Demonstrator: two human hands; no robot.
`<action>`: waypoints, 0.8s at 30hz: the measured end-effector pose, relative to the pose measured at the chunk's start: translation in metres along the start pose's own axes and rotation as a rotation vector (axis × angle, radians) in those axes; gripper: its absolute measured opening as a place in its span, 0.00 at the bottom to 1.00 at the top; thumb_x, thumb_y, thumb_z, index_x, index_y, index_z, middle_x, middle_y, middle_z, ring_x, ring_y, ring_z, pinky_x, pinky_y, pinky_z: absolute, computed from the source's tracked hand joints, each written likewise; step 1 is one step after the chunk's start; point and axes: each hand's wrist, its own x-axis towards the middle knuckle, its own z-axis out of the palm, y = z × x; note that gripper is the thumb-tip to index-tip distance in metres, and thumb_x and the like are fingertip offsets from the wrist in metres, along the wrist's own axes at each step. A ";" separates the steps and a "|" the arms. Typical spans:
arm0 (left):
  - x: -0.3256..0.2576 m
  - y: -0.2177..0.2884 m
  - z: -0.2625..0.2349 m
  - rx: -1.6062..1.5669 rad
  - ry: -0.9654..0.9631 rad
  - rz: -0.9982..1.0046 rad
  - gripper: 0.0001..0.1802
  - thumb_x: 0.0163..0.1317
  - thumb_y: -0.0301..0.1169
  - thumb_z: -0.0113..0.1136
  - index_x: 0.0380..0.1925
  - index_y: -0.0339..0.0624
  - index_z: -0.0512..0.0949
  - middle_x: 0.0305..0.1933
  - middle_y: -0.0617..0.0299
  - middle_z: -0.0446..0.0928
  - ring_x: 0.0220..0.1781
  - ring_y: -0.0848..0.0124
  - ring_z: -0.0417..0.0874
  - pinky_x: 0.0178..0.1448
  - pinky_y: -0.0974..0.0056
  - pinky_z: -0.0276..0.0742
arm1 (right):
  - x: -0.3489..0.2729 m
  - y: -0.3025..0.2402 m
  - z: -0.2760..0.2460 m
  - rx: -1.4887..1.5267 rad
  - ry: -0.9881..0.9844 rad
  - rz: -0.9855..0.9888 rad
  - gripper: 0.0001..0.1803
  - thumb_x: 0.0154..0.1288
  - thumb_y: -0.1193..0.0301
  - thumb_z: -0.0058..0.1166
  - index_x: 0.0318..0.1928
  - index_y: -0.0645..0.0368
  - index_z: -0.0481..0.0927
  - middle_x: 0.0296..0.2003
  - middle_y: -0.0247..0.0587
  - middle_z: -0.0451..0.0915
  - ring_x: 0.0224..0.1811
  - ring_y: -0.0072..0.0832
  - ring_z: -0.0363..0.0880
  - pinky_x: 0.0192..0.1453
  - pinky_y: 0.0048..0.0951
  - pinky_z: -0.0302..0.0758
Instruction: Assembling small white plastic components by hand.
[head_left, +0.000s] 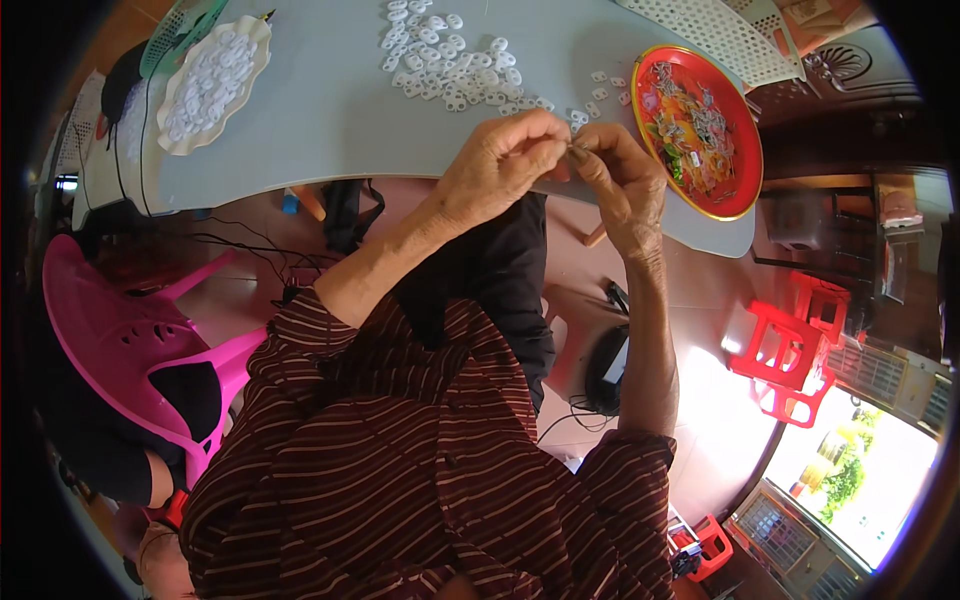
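My left hand (508, 165) and my right hand (628, 190) meet fingertip to fingertip over the table's near edge. Both are pinched closed; whatever sits between the fingertips is too small and covered to make out. Just beyond them, small white plastic pieces with holes (470, 72) lie in a loose heap on the grey table (320, 100). A few more white pieces (597, 94) are scattered between the heap and a round red tray (752, 150) with a gold rim. Small metal parts (700, 115) are spread over the tray's flowered bottom, close to my right hand.
A scalloped white dish (262, 50) full of white pieces stands at the table's left, beside a green basket (160, 45). At the far right is a white perforated basket (700, 25). A pink chair (110, 310) with a person near it and red stools (785, 345) stand around.
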 end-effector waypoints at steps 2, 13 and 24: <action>0.002 0.009 -0.012 0.216 0.021 0.043 0.05 0.63 0.27 0.52 0.32 0.36 0.73 0.27 0.64 0.76 0.30 0.77 0.77 0.34 0.71 0.73 | -0.001 -0.003 0.003 0.002 0.054 0.012 0.08 0.63 0.74 0.55 0.38 0.66 0.75 0.31 0.36 0.80 0.31 0.17 0.75 0.41 0.18 0.73; 0.072 0.003 -0.075 1.067 -0.189 0.461 0.06 0.59 0.26 0.53 0.35 0.39 0.77 0.33 0.59 0.75 0.42 0.62 0.73 0.48 0.61 0.72 | -0.006 -0.002 0.008 -0.072 0.097 0.033 0.07 0.60 0.75 0.56 0.36 0.66 0.77 0.25 0.33 0.79 0.27 0.15 0.76 0.34 0.17 0.72; 0.077 -0.002 -0.069 1.107 -0.409 0.347 0.11 0.53 0.28 0.62 0.39 0.43 0.78 0.47 0.61 0.69 0.53 0.63 0.68 0.57 0.62 0.70 | -0.004 0.002 0.010 -0.156 0.110 -0.020 0.07 0.59 0.74 0.58 0.36 0.65 0.78 0.23 0.33 0.78 0.25 0.15 0.74 0.32 0.19 0.72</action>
